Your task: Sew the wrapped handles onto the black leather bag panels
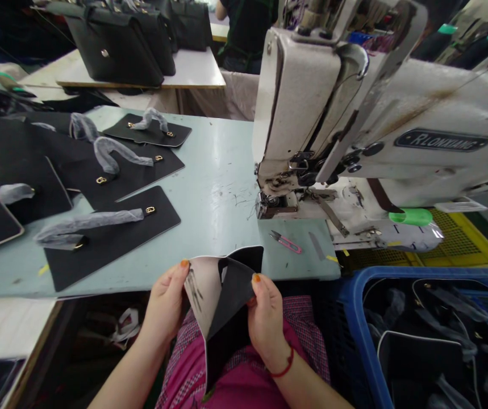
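Observation:
Over my lap I hold a black leather panel [235, 284] with a pale inner face and a white edge. My left hand [169, 301] pinches its left upper corner, the thumb on the pale side, which bears dark streaks. On the right, my right hand [267, 312] grips a folded-over black flap of the same panel. The panel is bent open between both hands. Just beyond it, pink thread snips [286, 241] lie on the pale green table [213, 187].
A white sewing machine [303, 108] stands at the right. Black panels with plastic-wrapped handles [111, 238] cover the table's left. A blue basket [357, 318] of similar pieces is beside my right side. Black briefcases [116, 51] stand behind; another person [250, 28] is at the back.

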A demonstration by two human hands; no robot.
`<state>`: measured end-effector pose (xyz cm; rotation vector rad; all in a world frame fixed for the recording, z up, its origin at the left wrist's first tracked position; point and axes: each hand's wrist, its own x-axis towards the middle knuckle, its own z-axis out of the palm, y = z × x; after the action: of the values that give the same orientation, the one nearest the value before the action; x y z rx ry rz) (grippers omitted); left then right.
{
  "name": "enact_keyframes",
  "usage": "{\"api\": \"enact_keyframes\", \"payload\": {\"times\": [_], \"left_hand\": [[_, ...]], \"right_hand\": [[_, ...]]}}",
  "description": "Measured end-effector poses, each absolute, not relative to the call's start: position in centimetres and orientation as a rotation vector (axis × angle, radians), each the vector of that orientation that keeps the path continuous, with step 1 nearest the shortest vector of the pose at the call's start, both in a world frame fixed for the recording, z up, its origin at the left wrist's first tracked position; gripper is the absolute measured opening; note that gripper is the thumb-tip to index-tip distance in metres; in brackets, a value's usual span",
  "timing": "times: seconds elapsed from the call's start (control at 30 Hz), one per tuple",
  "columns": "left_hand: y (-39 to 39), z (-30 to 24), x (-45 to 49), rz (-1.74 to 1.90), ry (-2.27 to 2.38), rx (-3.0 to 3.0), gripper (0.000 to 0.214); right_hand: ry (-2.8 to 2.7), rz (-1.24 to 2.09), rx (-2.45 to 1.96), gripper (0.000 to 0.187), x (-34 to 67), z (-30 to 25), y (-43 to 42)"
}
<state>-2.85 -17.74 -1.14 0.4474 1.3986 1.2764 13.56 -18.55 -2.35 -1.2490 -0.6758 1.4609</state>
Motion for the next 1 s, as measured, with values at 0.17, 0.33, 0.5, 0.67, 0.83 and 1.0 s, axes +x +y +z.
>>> {"api": "enact_keyframes", "payload": {"times": [0.17, 0.33, 0.5, 0.67, 0.83, 1.0], "left_hand": [[-17.4, -1.0, -5.5, 1.065, 1.453, 0.812, 0.04], [-17.2, -0.5, -5.7, 1.026, 1.419, 1.138, 0.036], [-16.6, 0.3, -4.9, 0.99, 1.319, 1.283, 0.039], [-17.1, 0.1, -4.7, 1.0, 1.37, 1.23, 0.037], [-20.3, -1.5, -3.4, 1.039, 1.354, 1.019, 0.052], [-21.8, -2.0, -0.5, 0.875, 1.441, 1.008, 0.038]], "right_hand": [[-0.915, 1.497, -1.226, 0.04, 15.6, -1.7, -18.5], [-1.36, 1.391, -0.922, 0.043, 18.0, 0.4, -16.5], [-2.041, 0.722, -0.955, 0.027, 19.7, 2.8, -11.6], [-2.535, 0.781, -0.729, 0.036, 19.1, 3.0, -7.1], [-2.384, 1.068, -0.684, 0.023, 19.7, 1.9, -6.4], [-2.273, 1.036, -0.802, 0.024, 20.6, 2.0, -7.7]]}}
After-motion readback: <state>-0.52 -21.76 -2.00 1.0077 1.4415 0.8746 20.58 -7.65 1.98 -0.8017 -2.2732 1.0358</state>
